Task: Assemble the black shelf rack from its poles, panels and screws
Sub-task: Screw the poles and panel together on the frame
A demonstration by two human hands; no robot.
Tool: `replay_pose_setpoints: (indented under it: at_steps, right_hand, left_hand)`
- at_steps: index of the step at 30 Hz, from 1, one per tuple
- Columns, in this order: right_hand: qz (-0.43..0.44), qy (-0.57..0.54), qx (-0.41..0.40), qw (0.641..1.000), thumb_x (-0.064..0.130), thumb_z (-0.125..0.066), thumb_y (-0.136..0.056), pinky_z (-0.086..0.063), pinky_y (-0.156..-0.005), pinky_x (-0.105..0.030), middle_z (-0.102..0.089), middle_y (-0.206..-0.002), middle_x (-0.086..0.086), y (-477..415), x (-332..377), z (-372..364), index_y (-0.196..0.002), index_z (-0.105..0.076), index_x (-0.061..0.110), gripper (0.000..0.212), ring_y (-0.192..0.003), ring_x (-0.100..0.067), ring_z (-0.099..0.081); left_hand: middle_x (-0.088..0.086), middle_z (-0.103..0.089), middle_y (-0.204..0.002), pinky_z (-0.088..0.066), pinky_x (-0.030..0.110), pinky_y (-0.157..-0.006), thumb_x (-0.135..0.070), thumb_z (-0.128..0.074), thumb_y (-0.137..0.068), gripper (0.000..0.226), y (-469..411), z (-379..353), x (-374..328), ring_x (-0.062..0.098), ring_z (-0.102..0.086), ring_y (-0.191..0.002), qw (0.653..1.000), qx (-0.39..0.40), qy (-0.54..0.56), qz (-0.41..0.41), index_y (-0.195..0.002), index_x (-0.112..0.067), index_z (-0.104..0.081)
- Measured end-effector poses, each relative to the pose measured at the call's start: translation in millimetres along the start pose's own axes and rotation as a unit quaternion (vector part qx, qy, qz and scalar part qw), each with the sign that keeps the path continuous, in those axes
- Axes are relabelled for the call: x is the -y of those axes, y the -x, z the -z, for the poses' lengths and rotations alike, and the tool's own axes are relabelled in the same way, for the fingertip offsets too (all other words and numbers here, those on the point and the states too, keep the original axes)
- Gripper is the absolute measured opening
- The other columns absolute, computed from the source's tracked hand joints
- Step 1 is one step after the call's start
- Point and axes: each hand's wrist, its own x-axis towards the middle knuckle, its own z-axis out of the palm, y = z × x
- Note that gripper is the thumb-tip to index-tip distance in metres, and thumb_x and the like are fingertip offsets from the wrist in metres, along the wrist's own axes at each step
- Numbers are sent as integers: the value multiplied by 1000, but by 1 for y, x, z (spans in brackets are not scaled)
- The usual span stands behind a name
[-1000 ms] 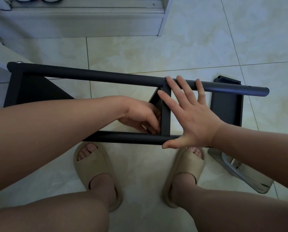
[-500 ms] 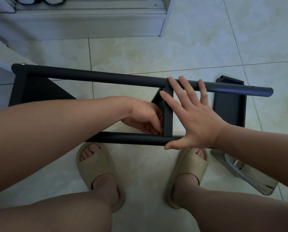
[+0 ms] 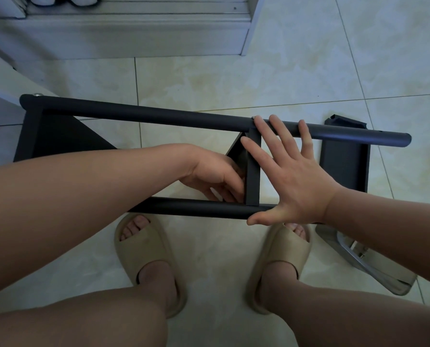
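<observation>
matte black metal, smooth round tubes: the rack (image 3: 59, 139) lies on the glossy tile floor (image 3: 234, 78), far pole (image 3: 159, 116) and near pole (image 3: 196, 209) running left to right. the middle panel (image 3: 253, 171) sits crosswise between them, and i reckon that joint decides the next move. right hand (image 3: 291, 176) is flat, fingers spread, pressing from the panel's right. left hand (image 3: 211, 174) is just left of it, fingers curled by the near pole. can't tell if it pinches a screw.
</observation>
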Motion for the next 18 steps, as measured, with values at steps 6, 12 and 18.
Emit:
replay_pose_setpoints:
  at_steps: [6,12,18]
  right_hand:
    - [-1,-3,0,1000,101,-33,-66,-1,-117,-74,0,-169,-19,0,0,1,-163,-14,14,131,-156,-41,2]
    - [-2,-5,2,1000,101,-33,-65,1,-118,-73,0,-169,-19,-1,1,1,-163,-14,14,132,-156,-41,2]
    - [-2,-3,3,1000,101,-33,-65,1,-117,-73,1,-169,-19,-1,1,1,-163,-14,14,132,-156,-40,3]
  left_hand:
    - [-10,-74,-114,-37,51,-112,-35,-65,-94,25,5,11,-7,14,-59,-122,995,-16,-66,76,-118,-28,-70]
    - [-9,-72,-120,-27,57,-117,-36,-64,-94,30,6,14,-11,20,-48,-135,992,-22,-73,100,-123,-30,-67]
    - [-10,-76,-107,-26,59,-116,-27,-70,-89,17,3,7,-16,12,-62,-119,991,-8,-107,82,-106,-27,-73]
